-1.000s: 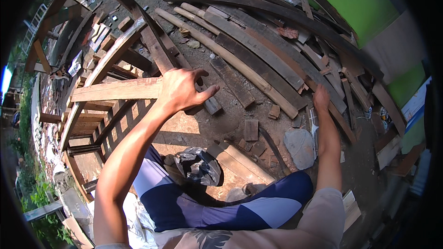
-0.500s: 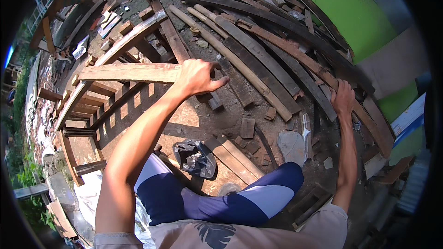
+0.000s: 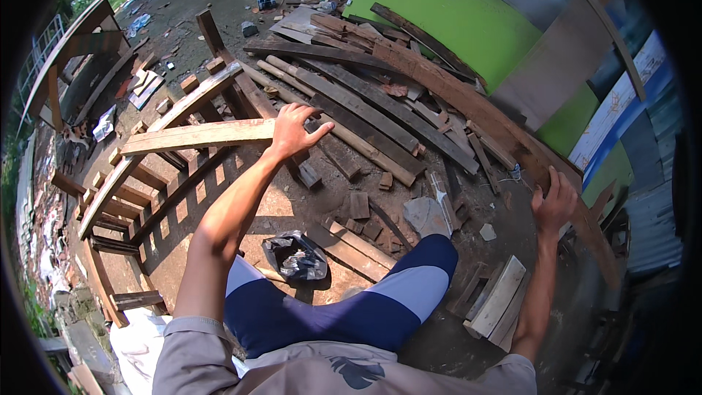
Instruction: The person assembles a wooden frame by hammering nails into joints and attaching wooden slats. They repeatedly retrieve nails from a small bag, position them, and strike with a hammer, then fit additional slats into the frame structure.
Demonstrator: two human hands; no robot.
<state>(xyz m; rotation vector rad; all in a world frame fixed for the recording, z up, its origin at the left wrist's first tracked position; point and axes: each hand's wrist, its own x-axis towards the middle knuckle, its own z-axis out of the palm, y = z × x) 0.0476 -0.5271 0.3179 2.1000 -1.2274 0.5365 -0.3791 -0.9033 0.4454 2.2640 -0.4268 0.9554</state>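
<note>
My left hand [image 3: 295,130] is closed over the right end of a pale wooden plank [image 3: 201,137], thumb stuck out to the right. The plank lies across a slatted wooden frame [image 3: 168,113]; the fingers under it are partly hidden. On the far right, my right hand [image 3: 554,201] grips a long brown wooden board [image 3: 468,95] near its closer end. That board slants from the lower right to the far wood pile and lies above other pieces.
A pile of long boards and poles [image 3: 365,102] spreads ahead. Near my legs are an opened black plastic bag [image 3: 295,256], short planks [image 3: 355,249] and a flat stone [image 3: 426,216]. Green panels [image 3: 439,7] and corrugated sheets [image 3: 651,175] stand behind on the right.
My right hand has raised the long brown board off the pile and swung it outward to the right. My left hand stays on the pale plank. The view has tilted upward.
</note>
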